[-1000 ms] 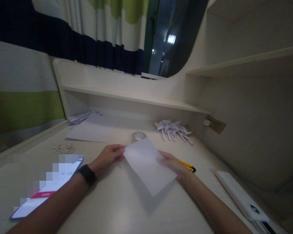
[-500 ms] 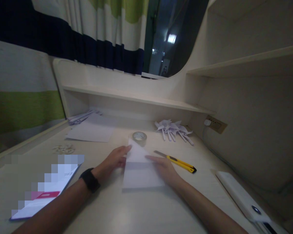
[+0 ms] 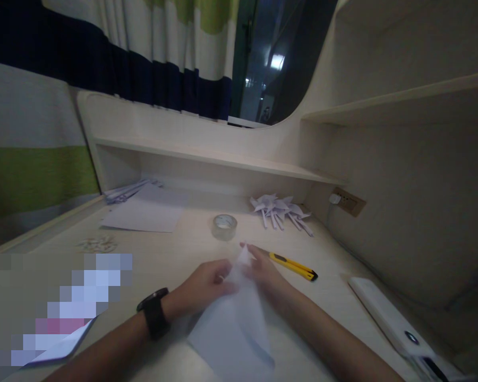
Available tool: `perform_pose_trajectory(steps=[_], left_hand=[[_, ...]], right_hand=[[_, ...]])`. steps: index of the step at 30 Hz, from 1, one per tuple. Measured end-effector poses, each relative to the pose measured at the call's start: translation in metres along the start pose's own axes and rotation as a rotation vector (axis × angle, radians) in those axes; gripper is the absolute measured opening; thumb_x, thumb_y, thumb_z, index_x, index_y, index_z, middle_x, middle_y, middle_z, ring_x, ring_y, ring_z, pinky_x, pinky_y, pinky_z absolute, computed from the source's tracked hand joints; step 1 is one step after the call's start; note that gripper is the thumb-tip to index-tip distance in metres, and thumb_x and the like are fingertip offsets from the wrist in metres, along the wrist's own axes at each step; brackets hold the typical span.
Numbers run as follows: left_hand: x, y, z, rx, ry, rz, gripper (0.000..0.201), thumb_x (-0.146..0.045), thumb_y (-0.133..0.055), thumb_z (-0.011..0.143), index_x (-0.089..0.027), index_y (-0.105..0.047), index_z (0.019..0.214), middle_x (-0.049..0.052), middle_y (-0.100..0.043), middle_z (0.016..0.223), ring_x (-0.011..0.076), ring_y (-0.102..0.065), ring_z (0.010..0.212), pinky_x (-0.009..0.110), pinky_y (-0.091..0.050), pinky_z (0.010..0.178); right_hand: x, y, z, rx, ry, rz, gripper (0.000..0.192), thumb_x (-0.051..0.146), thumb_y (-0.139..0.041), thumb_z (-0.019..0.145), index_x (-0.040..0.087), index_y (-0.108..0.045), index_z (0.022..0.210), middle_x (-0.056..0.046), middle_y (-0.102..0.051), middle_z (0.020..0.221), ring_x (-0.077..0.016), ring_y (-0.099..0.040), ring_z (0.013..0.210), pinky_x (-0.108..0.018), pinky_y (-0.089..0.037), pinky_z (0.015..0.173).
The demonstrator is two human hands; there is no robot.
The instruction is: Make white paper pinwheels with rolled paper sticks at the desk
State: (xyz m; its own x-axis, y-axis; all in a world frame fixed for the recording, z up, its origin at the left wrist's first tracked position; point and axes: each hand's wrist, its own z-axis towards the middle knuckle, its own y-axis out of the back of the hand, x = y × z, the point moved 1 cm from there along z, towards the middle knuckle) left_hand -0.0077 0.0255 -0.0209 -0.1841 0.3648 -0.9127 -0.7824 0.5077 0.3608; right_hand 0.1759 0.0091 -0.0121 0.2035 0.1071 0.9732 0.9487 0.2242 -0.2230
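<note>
A white sheet of paper [image 3: 235,334] lies between my hands, its far end drawn up to a narrow point and its near end spread wide. My left hand [image 3: 201,289], wearing a black watch on the wrist, grips the sheet's left side between thumb and fingers. On the other side, my right hand [image 3: 265,270] pinches the paper close to the pointed tip. Some fingers blur with motion. Just right of that hand rests a yellow utility knife [image 3: 292,265], its blade end partly hidden by the fingers. A roll of clear tape [image 3: 224,228] stands beyond the paper.
Several paper pinwheels [image 3: 279,207] lie at the back right. Plain sheets [image 3: 147,209] and rolled paper sticks [image 3: 131,191] are at the back left. Small pale pieces [image 3: 97,244] sit near a partly pixelated tablet-like thing [image 3: 63,342]. A white device [image 3: 390,313] lies at right.
The paper has turned and come nearer to me, its far end now gathered into a point. My left hand has moved right and closer; my right hand has shifted to the tip.
</note>
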Motion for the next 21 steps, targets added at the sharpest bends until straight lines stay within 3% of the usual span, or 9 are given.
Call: perform_pose_trajectory(steps=[6,10,15,21], left_hand=[[-0.002,-0.016,-0.005,-0.171,0.040,0.160,0.036,-0.031,-0.063,0.077,-0.020,-0.055,0.111,-0.002,-0.065,0.069,0.0172,-0.061,0.063,0.025,-0.042,0.056],[-0.011,-0.016,-0.008,-0.222,-0.007,0.237,0.034,-0.028,-0.061,0.080,-0.022,-0.063,0.113,0.001,-0.072,0.081,0.0186,-0.064,0.068,0.027,-0.047,0.063],[-0.014,-0.017,-0.010,-0.256,-0.120,0.290,0.033,-0.026,-0.057,0.085,-0.026,-0.065,0.117,0.002,-0.070,0.111,0.0225,-0.067,0.091,0.032,-0.050,0.080],[-0.010,-0.018,-0.010,-0.275,-0.143,0.303,0.033,-0.023,-0.056,0.088,-0.027,-0.062,0.120,0.001,-0.067,0.115,0.0211,-0.067,0.097,0.031,-0.051,0.084]], right_hand=[[0.002,-0.011,-0.006,-0.239,-0.010,-0.080,0.066,0.031,-0.081,0.053,0.022,-0.050,0.111,0.003,-0.060,0.072,-0.0152,-0.057,0.060,-0.024,-0.044,0.052],[0.005,-0.004,-0.003,-0.357,0.039,-0.069,0.064,0.033,-0.079,0.056,0.023,-0.048,0.112,0.004,-0.057,0.072,-0.0143,-0.056,0.057,-0.025,-0.046,0.050],[0.007,-0.003,-0.002,-0.408,0.096,-0.064,0.065,0.036,-0.079,0.057,0.023,-0.048,0.113,0.003,-0.056,0.072,-0.0139,-0.055,0.057,-0.025,-0.047,0.051],[0.010,-0.005,-0.006,-0.409,0.126,-0.001,0.067,0.037,-0.081,0.056,0.024,-0.047,0.112,0.004,-0.056,0.072,-0.0140,-0.056,0.056,-0.026,-0.047,0.052]])
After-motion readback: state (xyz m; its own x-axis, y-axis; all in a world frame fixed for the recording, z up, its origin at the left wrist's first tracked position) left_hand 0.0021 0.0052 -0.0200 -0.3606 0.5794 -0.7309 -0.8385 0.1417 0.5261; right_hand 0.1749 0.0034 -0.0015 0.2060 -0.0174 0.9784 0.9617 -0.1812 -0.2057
